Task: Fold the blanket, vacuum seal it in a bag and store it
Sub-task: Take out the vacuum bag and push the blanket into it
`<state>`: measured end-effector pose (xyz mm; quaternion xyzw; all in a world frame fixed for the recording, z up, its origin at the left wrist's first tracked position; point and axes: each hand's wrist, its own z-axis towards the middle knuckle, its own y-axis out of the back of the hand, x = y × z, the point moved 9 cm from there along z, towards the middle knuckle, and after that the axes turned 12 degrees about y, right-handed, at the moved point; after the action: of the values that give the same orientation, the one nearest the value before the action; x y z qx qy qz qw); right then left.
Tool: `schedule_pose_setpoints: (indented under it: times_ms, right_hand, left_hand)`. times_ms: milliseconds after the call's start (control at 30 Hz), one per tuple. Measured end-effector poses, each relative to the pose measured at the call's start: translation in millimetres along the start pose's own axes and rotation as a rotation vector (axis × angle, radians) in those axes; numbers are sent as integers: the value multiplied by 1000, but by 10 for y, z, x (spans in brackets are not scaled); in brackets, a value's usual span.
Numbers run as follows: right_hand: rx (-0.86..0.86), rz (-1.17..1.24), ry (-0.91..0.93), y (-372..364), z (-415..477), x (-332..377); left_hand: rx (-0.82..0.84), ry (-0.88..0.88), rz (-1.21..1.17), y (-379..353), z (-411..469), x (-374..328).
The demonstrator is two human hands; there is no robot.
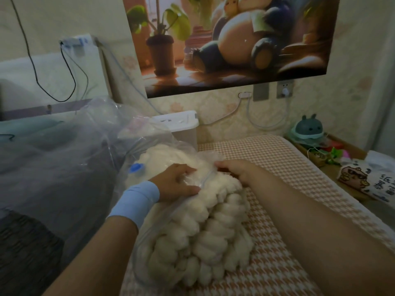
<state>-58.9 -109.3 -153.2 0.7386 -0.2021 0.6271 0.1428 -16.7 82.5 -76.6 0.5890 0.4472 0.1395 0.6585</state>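
While the blanket [203, 242] lies partly inside the clear bag [162, 150] on the bed [277, 167], our left hand [177, 182] presses spread on top and our right hand [237, 169] pinches the bag's rim beside it.

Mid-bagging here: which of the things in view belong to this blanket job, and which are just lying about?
For the job: blanket, partly inside the vacuum bag; its blue valve; left hand on the bag; right hand pinching the bag's edge.
Just lying about: poster, white bin, teal toy, printed packet, cables.
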Motion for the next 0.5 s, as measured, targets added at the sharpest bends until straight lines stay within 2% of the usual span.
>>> schedule_pose_setpoints:
  times_ms: [133,200,300,367,500]
  right_hand:
    - [-176,-198,147,286,-135,229]
    - [-254,-143,176,492,-249,309]
    - [-337,-31,178,843,-542,417]
    - [-472,11,185,1215,-814,450]
    - [-730,137,97,1897,-1364,299]
  left_hand:
    - [34,-31,7,-56,-36,-99]
    - [31,-29,142,-102,-22,-208]
    - [-87,-31,289,-122,6,-478]
    - [-145,-63,248,-171,8,-701]
    - [-72,-175,99,-506,-111,-1159]
